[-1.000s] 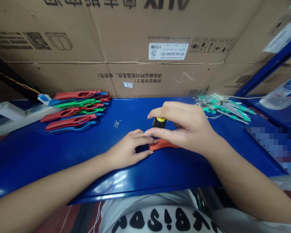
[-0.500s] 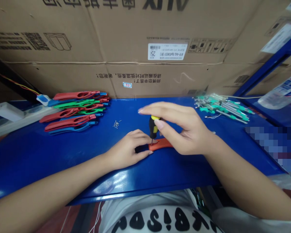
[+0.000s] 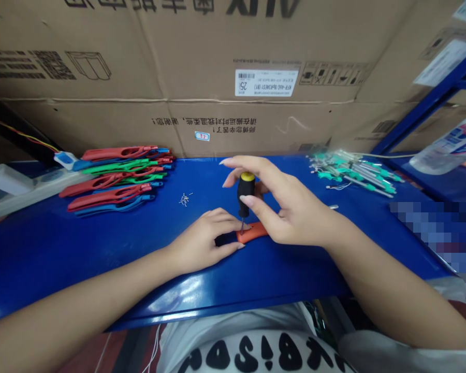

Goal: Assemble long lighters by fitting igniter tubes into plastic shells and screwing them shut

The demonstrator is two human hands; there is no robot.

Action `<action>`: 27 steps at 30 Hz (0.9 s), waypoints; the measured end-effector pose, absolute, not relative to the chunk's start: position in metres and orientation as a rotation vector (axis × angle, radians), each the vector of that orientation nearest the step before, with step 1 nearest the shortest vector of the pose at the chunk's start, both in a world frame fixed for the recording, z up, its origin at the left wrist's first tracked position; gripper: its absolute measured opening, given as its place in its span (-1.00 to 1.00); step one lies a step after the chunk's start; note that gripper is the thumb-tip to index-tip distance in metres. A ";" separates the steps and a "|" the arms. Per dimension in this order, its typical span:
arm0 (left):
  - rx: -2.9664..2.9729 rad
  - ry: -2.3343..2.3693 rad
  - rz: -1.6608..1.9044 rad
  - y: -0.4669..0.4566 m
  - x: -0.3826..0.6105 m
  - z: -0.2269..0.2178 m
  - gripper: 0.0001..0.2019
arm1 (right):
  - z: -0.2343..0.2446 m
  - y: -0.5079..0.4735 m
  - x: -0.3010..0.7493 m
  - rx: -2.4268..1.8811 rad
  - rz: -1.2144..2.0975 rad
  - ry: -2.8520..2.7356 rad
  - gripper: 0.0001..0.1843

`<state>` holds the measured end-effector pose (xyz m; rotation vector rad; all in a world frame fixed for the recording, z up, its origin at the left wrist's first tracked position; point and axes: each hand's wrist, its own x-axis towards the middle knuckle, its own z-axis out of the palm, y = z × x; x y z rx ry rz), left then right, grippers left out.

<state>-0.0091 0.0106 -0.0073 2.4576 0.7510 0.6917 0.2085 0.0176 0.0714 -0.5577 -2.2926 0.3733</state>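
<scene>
Orange on the blue bench, a handle lies pinched in your left hand, apparently for steadiness, while your right hand clasps a screwdriver upright at its end.

blue tabletop beneath orange handle, small screws, coloured casings, metallic rods

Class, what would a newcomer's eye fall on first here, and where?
First, the screwdriver at the centre, nearly upright in the right hand, its tip at the orange piece held by the left hand. Next, the bright red, green and blue pieces piled at the left. The big carton fills the back.
</scene>
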 end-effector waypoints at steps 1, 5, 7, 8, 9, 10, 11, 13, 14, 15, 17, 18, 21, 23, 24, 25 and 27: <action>2.460 0.757 0.690 0.011 -0.009 -0.008 -0.76 | 0.072 0.017 0.208 -0.562 0.350 -2.289 -0.53; 2.482 0.793 0.693 0.011 -0.010 -0.012 -0.75 | 0.072 0.017 0.208 -0.563 0.081 -2.316 -0.71; 2.477 0.788 0.697 0.011 -0.009 -0.011 -0.74 | 0.072 0.017 0.208 -0.555 0.020 -2.323 -0.67; 2.470 0.779 0.697 0.011 -0.009 -0.011 -0.75 | 0.072 0.017 0.207 -0.547 0.042 -2.330 -0.64; 2.462 0.771 0.697 0.011 -0.009 -0.010 -0.75 | 0.072 0.017 0.207 -0.533 0.086 -2.337 -0.61; 2.457 0.769 0.697 0.011 -0.009 -0.010 -0.77 | 0.073 0.017 0.207 -0.520 0.137 -2.337 -0.59; 2.454 0.769 0.697 0.011 -0.009 -0.009 -0.78 | 0.073 0.017 0.207 -0.512 0.175 -2.331 -0.59; 2.447 0.776 0.682 0.011 -0.010 -0.010 -0.78 | 0.074 0.017 0.208 -0.523 0.177 -2.317 -0.66; 2.443 0.782 0.675 0.011 -0.010 -0.010 -0.76 | 0.074 0.017 0.208 -0.541 0.144 -2.304 -0.70; 2.440 0.790 0.668 0.011 -0.010 -0.011 -0.75 | 0.075 0.018 0.209 -0.555 0.105 -2.294 -0.71; 2.440 0.801 0.664 0.011 -0.010 -0.011 -0.73 | 0.076 0.018 0.210 -0.559 0.073 -2.289 -0.68; 2.443 0.801 0.671 0.011 -0.009 -0.011 -0.73 | 0.077 0.017 0.210 -0.539 0.094 -2.291 -0.68; 2.451 0.779 0.696 0.011 -0.008 -0.010 -0.77 | 0.078 0.016 0.210 -0.454 0.264 -2.299 -0.65; 2.446 0.776 0.700 0.010 -0.008 -0.009 -0.79 | 0.079 0.015 0.209 -0.437 0.332 -2.295 -0.68; 2.441 0.777 0.699 0.010 -0.008 -0.009 -0.79 | 0.079 0.015 0.209 -0.459 0.322 -2.288 -0.73; 2.435 0.777 0.695 0.010 -0.008 -0.009 -0.78 | 0.079 0.016 0.209 -0.493 0.285 -2.281 -0.78; 2.429 0.770 0.690 0.010 -0.009 -0.009 -0.74 | 0.079 0.017 0.209 -0.549 0.189 -2.272 -0.81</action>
